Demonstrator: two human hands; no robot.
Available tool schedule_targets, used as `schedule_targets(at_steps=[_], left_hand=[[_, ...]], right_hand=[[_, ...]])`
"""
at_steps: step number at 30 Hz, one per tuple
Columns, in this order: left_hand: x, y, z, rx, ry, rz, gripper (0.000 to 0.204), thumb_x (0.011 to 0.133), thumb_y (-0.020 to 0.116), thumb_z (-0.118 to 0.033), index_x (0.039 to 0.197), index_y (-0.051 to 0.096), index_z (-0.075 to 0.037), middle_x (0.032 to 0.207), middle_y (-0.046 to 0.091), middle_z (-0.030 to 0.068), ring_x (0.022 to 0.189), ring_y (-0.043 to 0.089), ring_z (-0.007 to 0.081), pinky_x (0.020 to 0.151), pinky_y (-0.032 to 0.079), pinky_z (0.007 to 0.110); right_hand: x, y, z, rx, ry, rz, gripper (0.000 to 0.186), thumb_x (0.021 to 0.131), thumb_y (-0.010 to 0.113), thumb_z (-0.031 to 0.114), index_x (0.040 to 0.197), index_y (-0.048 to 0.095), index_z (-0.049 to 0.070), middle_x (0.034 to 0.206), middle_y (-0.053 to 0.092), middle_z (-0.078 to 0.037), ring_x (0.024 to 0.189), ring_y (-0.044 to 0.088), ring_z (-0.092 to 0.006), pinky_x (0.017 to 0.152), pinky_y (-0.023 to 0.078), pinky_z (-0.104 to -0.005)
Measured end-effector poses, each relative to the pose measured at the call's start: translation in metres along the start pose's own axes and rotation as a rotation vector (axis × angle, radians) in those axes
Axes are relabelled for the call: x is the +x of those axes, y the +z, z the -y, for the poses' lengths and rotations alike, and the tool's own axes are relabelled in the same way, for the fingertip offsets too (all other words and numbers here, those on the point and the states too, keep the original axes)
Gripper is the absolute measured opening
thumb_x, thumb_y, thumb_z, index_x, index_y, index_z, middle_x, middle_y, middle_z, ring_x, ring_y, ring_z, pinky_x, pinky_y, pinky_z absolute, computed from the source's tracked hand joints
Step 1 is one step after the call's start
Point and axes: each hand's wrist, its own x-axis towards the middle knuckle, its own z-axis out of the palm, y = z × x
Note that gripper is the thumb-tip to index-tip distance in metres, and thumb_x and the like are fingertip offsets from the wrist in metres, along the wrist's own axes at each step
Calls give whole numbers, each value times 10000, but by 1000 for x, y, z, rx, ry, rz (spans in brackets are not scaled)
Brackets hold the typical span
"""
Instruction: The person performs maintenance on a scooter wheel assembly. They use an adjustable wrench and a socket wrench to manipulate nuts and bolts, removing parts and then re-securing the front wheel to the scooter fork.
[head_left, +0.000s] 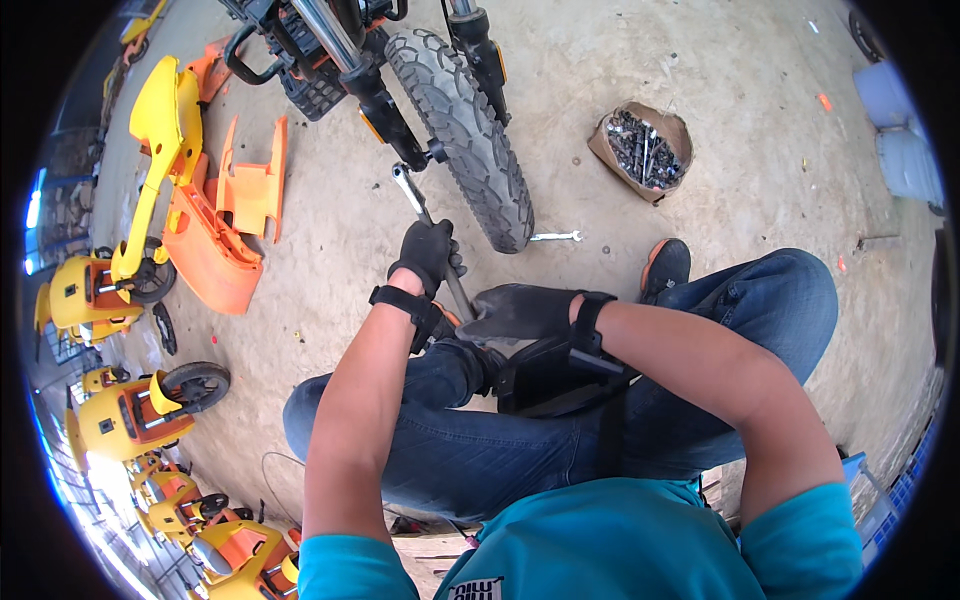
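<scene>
My left hand (pixel 425 255), in a black glove, is wrapped round the shaft of a long silver ratchet wrench (pixel 460 296). The wrench head is up near the lower end of a black fork leg (pixel 385 118), beside the axle of a knobbly front tyre (pixel 465 140). My right hand (pixel 520 312), also black-gloved, closes on the wrench's lower end; its fingertips are partly hidden. A small silver spanner (pixel 557 237) lies on the floor by the tyre's foot. Below my right hand, a black curved part (pixel 560 378) sits between my legs.
An open cardboard box (pixel 600 150) of loose bolts and metal parts stands at the far right. Orange panels (pixel 215 250) and a yellow panel (pixel 165 110) lie at the left. Several yellow scooters (pixel 130 415) line the left side. Translucent tubs (pixel 905 160) stand at the right edge.
</scene>
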Motion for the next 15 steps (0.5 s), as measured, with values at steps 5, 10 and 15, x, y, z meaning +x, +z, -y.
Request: schedule_targets(at_steps=[5, 10, 15], left_hand=[[4, -3, 3, 22, 27, 0, 153, 853, 515, -129, 865, 447, 7, 651, 506, 118, 473, 526, 238, 425, 492, 403], [7, -8, 4, 66, 8, -26, 122, 847, 531, -120, 847, 447, -31, 625, 486, 78, 463, 504, 210, 428, 482, 396], [9, -2, 2, 83, 13, -49, 121, 845, 533, -122, 831, 454, -32, 618, 490, 79, 466, 508, 204, 418, 489, 387]], right_hand=[[15, -43, -107, -754, -20, -266, 451, 820, 574, 462, 798, 631, 15, 827, 641, -171, 790, 617, -315, 728, 478, -417], [39, -82, -158, -637, 191, -801, 174, 778, 613, 209, 890, 582, 79, 845, 626, -148, 826, 610, -325, 704, 489, -446], [69, -60, -187, -1002, 242, -898, 118, 842, 496, 166, 880, 595, 114, 847, 590, -100, 841, 593, -264, 656, 500, -403]])
